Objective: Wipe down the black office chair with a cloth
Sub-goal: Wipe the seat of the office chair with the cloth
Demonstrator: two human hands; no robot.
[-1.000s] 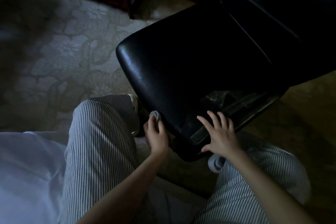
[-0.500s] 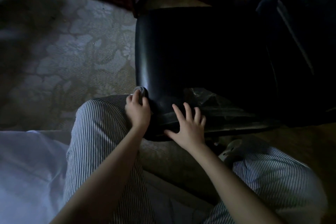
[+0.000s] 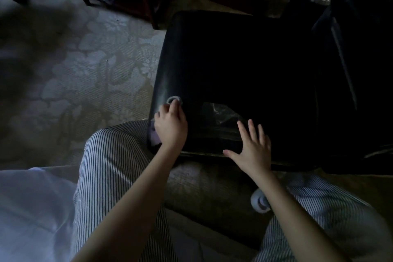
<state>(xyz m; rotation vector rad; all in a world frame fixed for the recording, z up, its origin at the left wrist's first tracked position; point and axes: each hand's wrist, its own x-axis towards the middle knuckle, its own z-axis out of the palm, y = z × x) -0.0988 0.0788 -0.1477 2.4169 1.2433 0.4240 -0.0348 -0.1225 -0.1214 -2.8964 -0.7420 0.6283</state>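
The black office chair point(image 3: 234, 66) stands in front of me, its glossy seat facing up and its backrest at the right. My left hand point(image 3: 171, 126) grips a small pale cloth point(image 3: 174, 100) and presses it on the seat's near-left part. A bit of the cloth also shows under the hand at the seat's left edge. My right hand point(image 3: 253, 149) lies flat with spread fingers on the seat's front edge, next to a torn patch point(image 3: 221, 112) in the upholstery.
A patterned carpet point(image 3: 89, 74) covers the floor at the left. Dark wooden furniture legs point(image 3: 146, 2) stand behind the chair. A white chair caster point(image 3: 260, 200) shows between my striped trouser knees. White fabric point(image 3: 27, 208) lies at the lower left.
The chair seat has turned until its front edge faces me squarely. My left hand has slid the cloth from the seat's corner edge up onto its top. My right hand stayed flat on the front edge.
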